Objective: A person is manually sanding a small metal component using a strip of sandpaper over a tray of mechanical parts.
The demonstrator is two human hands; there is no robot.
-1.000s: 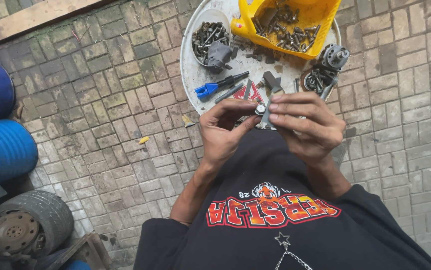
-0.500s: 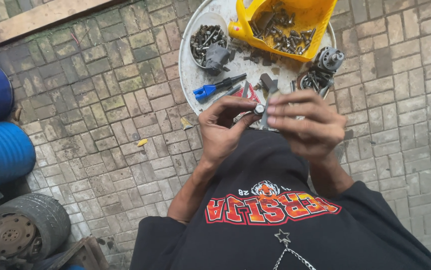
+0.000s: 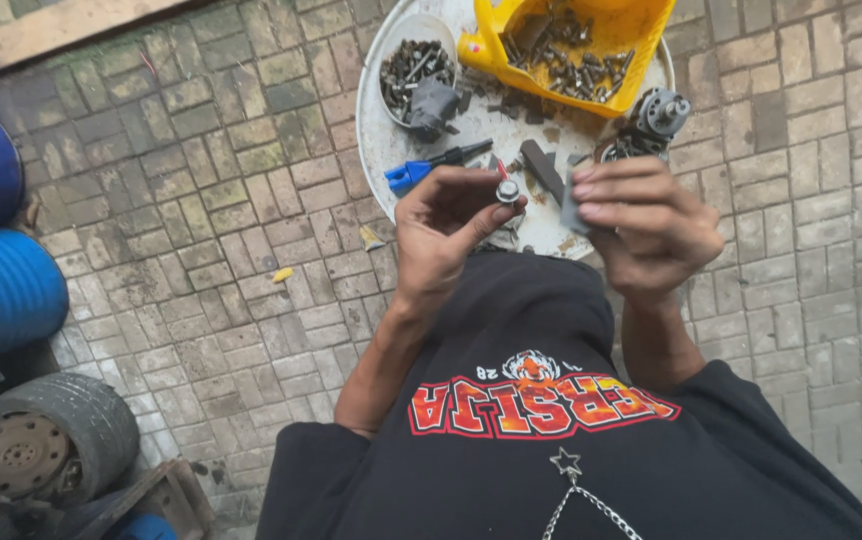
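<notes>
The hands have drawn apart: left hand (image 3: pixel 441 235) fingers now pinch the small round metal part (image 3: pixel 507 190) alone, right hand (image 3: pixel 651 225) grasps a grey flat piece (image 3: pixel 571 212), above the white tray (image 3: pixel 376 150)

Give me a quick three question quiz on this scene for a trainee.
1. True or false: the left hand pinches a small round metal part.
2. What colour is the bin of loose hardware: A red, B yellow, C green?
3. Which tool with a blue handle lies on the white round tray?

Key: 1 true. 2 B. 3 the screwdriver.
</notes>
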